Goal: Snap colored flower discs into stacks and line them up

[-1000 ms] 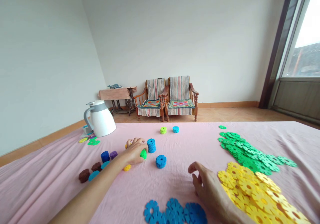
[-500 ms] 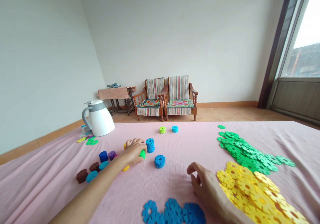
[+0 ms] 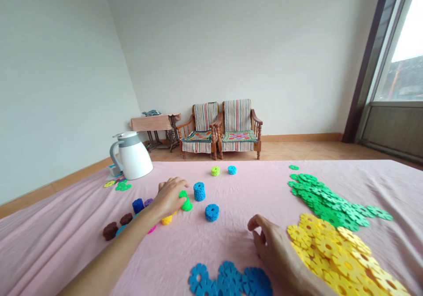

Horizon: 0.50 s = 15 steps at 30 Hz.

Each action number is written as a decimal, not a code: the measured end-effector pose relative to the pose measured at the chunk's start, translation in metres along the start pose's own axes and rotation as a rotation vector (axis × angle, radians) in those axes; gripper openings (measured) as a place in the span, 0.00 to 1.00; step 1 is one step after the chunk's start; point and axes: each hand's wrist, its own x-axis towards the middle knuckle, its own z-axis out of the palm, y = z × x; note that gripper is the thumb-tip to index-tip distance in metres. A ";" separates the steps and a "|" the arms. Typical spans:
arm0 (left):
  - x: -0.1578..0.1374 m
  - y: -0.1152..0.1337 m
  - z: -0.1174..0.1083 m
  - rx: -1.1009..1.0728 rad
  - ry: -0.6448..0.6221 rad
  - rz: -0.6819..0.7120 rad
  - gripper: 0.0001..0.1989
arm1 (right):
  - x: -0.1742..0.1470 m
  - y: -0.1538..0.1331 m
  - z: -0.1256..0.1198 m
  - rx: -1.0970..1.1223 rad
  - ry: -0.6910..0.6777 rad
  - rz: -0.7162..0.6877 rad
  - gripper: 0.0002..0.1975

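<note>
My left hand [image 3: 169, 196] reaches over the coloured stacks at the left, with its back toward me and fingers bent down. Its fingertips are hidden, so its grip does not show. Close against its thumb side are bright green flower discs [image 3: 187, 204], stacked and partly covered. Yellow discs [image 3: 166, 220] show under the wrist. To its right stand a tall blue disc stack [image 3: 199, 191] and a shorter blue disc stack [image 3: 212, 212]. My right hand [image 3: 272, 245] rests between the loose blue discs [image 3: 228, 280] and the yellow disc pile [image 3: 330, 247], loosely curled, thumb and forefinger apart, nothing between them.
A white jug [image 3: 135, 157] stands at the back left by a few loose discs [image 3: 123, 185]. Small lime [image 3: 215, 171] and light-blue [image 3: 231, 170] stacks sit toward the far edge. A green disc pile [image 3: 324, 199] lies right. Brown stacks [image 3: 110, 231] are beside my left forearm.
My left hand has shifted slightly left and away from me, uncovering more of the green discs and the yellow ones below its wrist. My right hand has stayed in place.
</note>
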 end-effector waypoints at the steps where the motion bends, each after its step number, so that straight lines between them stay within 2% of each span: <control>1: -0.004 0.002 -0.001 -0.076 0.071 -0.052 0.15 | 0.000 0.000 0.000 0.005 -0.006 0.000 0.11; 3: -0.016 0.007 0.001 -0.265 0.168 -0.130 0.15 | 0.000 0.001 0.000 0.013 -0.012 -0.001 0.11; 4: -0.024 0.009 0.004 -0.353 0.170 -0.149 0.15 | 0.000 0.001 0.000 0.016 -0.011 0.000 0.11; 9: -0.070 0.019 0.034 -0.731 0.032 -0.317 0.16 | 0.001 0.002 0.001 0.020 0.014 -0.010 0.11; 12: -0.085 0.023 0.047 -0.847 0.015 -0.403 0.15 | 0.005 -0.004 0.004 0.046 0.048 -0.073 0.10; 15: -0.085 0.027 0.051 -0.880 0.033 -0.448 0.14 | 0.013 -0.018 0.010 0.098 0.033 -0.174 0.11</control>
